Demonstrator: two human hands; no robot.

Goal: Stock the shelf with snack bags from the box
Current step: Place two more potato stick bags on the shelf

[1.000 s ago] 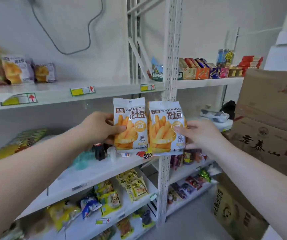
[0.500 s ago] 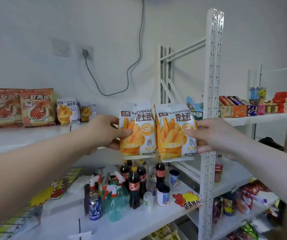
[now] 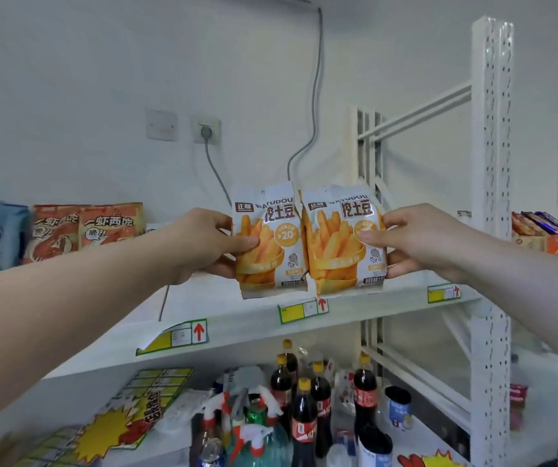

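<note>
Hanging upright and side by side with their edges touching, two white-and-orange foil snack bags printed with fries are held just above the front lip of the white metal shelf board [image 3: 230, 318]. The left fries bag [image 3: 266, 241] is pinched at its outer edge by the left hand [image 3: 200, 244], thumb on the front and fingers behind. The right fries bag [image 3: 341, 241] is gripped the same way by the right hand [image 3: 415, 241]. Neither bag seems to rest on the board yet, so the step in hand looks like the placing itself. The next move probably calls for carrying both bags back over the bare stretch right of the red-orange shrimp snack packs [image 3: 92, 227], standing them on their bottom seams and releasing without tipping them. Dark cola bottles [image 3: 304, 416] stand on the shelf below; the box is out of view.
</note>
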